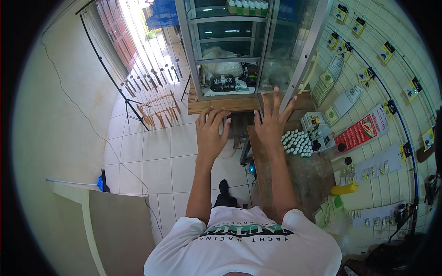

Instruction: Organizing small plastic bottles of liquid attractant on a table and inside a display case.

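Note:
Both my hands are raised in front of a glass display cabinet (229, 60) with a metal frame. My left hand (211, 132) hovers before the cabinet's wooden base (221, 104), its fingers curved and apart, holding nothing. Beside the lower edge of a glass door panel (281, 51), my right hand (271, 126) has its fingers spread; I cannot tell whether it touches the glass. A black packet (222, 83) and a white plastic bag (224, 65) lie on the bottom shelf. Higher up stand several small bottles (247, 8) of green and yellowish liquid.
On the right, a wooden table (304, 179) bears several white-capped bottles (297, 143) and a white box (317, 132). A wire grid (383, 79) with hanging packets covers the wall. Fishing rods (152, 81) stand in a wooden rack (160, 110) at left. A cable (117, 151) hangs along the left wall.

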A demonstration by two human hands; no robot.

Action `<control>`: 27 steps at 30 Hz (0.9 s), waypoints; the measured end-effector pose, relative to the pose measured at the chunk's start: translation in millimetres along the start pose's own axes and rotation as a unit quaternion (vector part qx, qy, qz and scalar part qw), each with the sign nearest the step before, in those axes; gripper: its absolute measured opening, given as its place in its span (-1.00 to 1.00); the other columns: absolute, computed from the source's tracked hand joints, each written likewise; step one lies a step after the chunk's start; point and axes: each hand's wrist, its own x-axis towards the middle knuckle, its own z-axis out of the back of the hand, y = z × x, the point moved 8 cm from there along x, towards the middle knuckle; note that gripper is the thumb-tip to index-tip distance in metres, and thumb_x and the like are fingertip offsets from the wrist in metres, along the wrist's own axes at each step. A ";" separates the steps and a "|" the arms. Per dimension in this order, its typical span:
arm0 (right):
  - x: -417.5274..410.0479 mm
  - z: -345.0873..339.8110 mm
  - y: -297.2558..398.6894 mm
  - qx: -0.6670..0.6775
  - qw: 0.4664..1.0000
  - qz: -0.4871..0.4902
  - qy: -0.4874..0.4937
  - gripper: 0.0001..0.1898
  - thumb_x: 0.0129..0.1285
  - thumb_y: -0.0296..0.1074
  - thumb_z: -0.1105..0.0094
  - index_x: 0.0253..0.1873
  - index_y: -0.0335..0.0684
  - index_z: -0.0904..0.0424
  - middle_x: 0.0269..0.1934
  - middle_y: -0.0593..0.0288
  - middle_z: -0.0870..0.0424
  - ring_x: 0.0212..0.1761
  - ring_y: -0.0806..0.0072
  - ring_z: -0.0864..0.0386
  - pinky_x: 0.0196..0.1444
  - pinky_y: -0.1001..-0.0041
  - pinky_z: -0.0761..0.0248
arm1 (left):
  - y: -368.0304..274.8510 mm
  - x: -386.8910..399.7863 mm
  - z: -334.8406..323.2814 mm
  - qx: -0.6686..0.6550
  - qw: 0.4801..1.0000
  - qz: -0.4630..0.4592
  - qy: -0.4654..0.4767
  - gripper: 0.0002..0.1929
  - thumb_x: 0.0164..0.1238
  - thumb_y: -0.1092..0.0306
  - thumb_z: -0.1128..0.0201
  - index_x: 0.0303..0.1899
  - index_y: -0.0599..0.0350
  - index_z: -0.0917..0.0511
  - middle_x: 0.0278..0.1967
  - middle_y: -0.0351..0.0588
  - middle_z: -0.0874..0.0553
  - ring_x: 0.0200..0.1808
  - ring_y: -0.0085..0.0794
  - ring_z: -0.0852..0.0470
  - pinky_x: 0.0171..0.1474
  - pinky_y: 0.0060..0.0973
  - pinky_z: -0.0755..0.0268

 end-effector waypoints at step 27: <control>50.7 -83.7 52.2 0.316 0.928 0.145 -0.132 -0.65 0.13 -0.65 -0.13 0.04 -0.25 -0.55 0.20 0.02 -0.53 0.37 0.01 -0.45 0.33 0.04 -0.31 | 66.8 61.3 -20.5 -0.085 0.995 -0.037 0.029 -0.44 0.37 0.46 -0.25 0.40 0.11 -0.40 0.40 -0.07 -0.47 0.51 -0.02 -0.25 0.37 -0.17 -0.35</control>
